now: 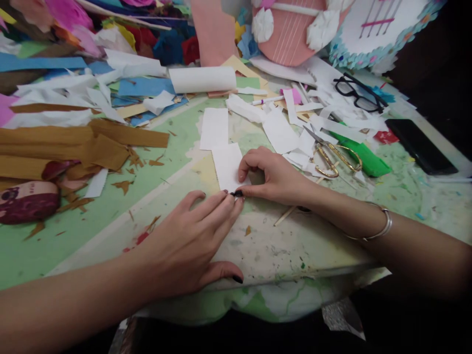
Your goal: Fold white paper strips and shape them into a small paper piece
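A small white paper piece (227, 167) lies on the table before me, its near edge under my fingertips. My left hand (206, 231) is stretched out, thumb apart, fingertips pressing at that near edge. My right hand (273, 177) curls over the paper's right side, thumb and fingers drawn together at the same edge. The two hands' fingertips meet there and hide the exact grip. Just beyond, another white paper rectangle (214, 129) touches the far end of the first. A thin wooden stick (285, 215) lies beneath my right wrist.
Gold-handled scissors (328, 156), a green wrapped item (368, 160), glasses (359, 93) and a black phone (421, 146) lie at right. Brown crepe paper (66, 145) and a maroon rounded object (29, 201) sit left. A white paper roll (202, 79) and decorated discs (291, 34) stand behind.
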Tool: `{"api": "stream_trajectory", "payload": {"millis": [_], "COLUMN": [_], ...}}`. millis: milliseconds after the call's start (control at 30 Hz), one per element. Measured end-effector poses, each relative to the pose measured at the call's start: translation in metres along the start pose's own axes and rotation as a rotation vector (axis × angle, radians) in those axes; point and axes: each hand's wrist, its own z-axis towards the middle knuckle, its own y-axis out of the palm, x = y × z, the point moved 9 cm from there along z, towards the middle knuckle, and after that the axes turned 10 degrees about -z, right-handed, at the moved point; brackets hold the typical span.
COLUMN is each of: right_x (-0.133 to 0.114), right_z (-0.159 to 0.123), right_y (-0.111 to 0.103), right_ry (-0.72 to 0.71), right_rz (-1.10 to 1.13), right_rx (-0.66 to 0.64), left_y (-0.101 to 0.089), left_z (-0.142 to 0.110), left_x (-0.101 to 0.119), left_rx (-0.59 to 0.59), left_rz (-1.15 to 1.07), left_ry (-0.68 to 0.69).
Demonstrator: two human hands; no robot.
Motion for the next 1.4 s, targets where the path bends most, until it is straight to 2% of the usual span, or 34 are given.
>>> {"api": "stream_trajectory", "payload": {"millis": [400,600,800,1067,1233,1400], "right_x": [0.0012,0.0008,-0.0002,-0.0016,-0.0002,-0.0006], "right_z": [0.0003,0.0008,0.001,0.0011,0.0003,-0.0021], "right_y": [0.0003,-0.0004,-0.0012,0.0015,0.0029,0.0019], "right_ry": [0.02,0.025,-0.02,0.029,0.038,-0.021], "right_rz": [0.001,0.012,0.052,-0.069,-0.09,-0.025], "right_rx": [-0.007,-0.014,-0.017,0.018,0.021,0.015], "left_y": [-0.0007,-0.0007,0.0008,0.0011,-0.0004,-0.0002], "left_z": [-0.004,-0.0046,-0.0044,-0.0032,-0.0032,-0.0019], "left_x": [-0.0042,-0.0075,-0.009,-0.0104,-0.0092,-0.0086], "left_rx": [0.005,-0.029,-0.018,-0.037,-0.004,-0.003], "left_rz": [-0.016,-0.001,-0.041,-0.078,-0.078,-0.086], "left_ry": [-0.109,-0.148,-0.15,-0.155,-0.133,-0.12]}}
